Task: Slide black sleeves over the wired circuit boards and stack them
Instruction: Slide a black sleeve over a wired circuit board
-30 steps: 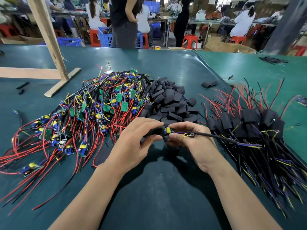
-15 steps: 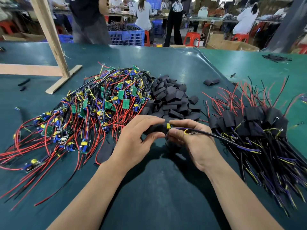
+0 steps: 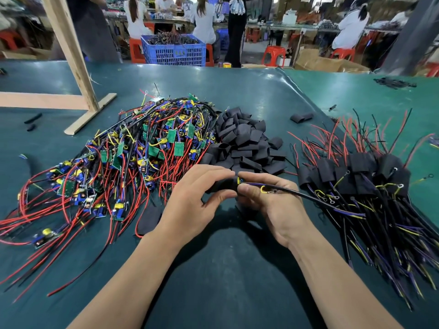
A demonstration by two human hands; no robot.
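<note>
The left hand [image 3: 197, 200] pinches a soft black tubular sleeve [image 3: 222, 186] between thumb and fingertips, while the right hand [image 3: 268, 200] clamps the small wired circuit board [image 3: 240, 181] at the sleeve's mouth. Both look light; the sleeve probably collapses easily, so hold its edges, and grip the board's wire end.

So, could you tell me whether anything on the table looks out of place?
One sleeve lies alone beyond the sleeve pile, and two black scraps sit far left by the wooden stand. Otherwise nothing stands out.
</note>
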